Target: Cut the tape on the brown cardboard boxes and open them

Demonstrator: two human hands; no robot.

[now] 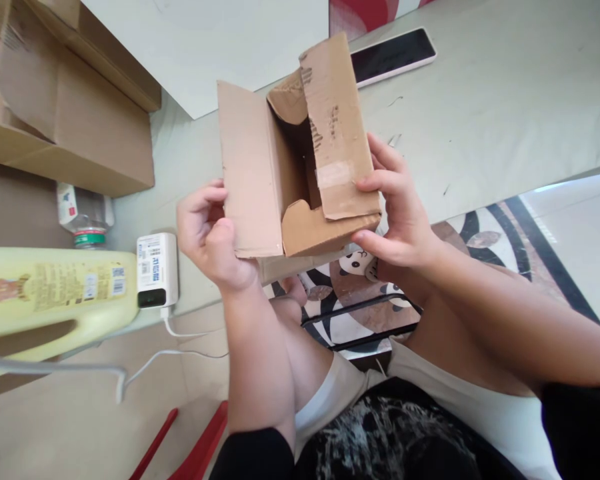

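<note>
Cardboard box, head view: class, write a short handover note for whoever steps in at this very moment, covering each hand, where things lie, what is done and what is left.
Left hand: grips the left flap of the small cardboard box.
Right hand: fingers on the right flap, the one with a tape patch, thumb under the box's corner.
Box: held above the table edge, over the lap, open end facing the camera.
Done: flaps are open; what shows of the inside looks empty.
Left: box not closed or set down.
Nearby: power bank, yellow bottle, phone, larger carton.
</note>
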